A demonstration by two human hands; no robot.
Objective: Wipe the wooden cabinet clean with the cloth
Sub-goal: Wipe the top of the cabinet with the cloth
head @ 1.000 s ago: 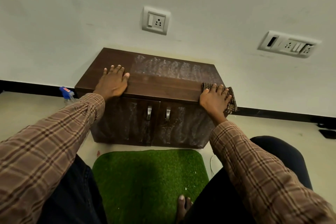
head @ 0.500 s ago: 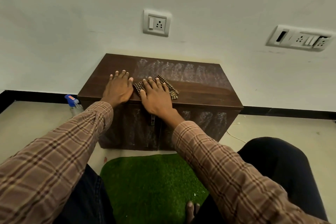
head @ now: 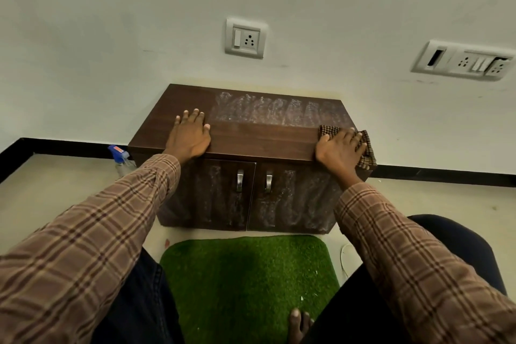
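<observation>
Against a pale wall stands a low, dark wooden cabinet [head: 251, 145] with two doors, seen from above by a person crouching in front of it. On the right front corner of the cabinet top lies a brown checked cloth [head: 365, 152], its far end showing beyond the fingertips and its right part drooping over the cabinet's side edge. The person's right hand [head: 339, 149] lies flat on top of the cloth, fingers straight and slightly spread, pressing it down rather than curling round it. The left hand [head: 191, 137] rests palm down on the left part of the cabinet top, fingers extended and close together, holding nothing. Both arms wear sleeves [head: 92, 234] of brown plaid. A whitish, streaky film [head: 279, 113] covers the rear part of the top from the middle to the right, while the front strip between the two hands looks darker and bare of film. Similar pale streaks mark both doors, each of which has a small metal handle [head: 240, 180] near the centre seam. Beside the cabinet's left side, on the floor, stands a clear spray bottle with a blue head [head: 120, 155]. On the floor in front of the cabinet lies a green artificial-grass mat [head: 245, 282], with bare toes [head: 297, 321] at its near edge. On the wall above are a single switch-and-socket plate [head: 245, 38] and, further right, a wider socket panel [head: 462, 61].
</observation>
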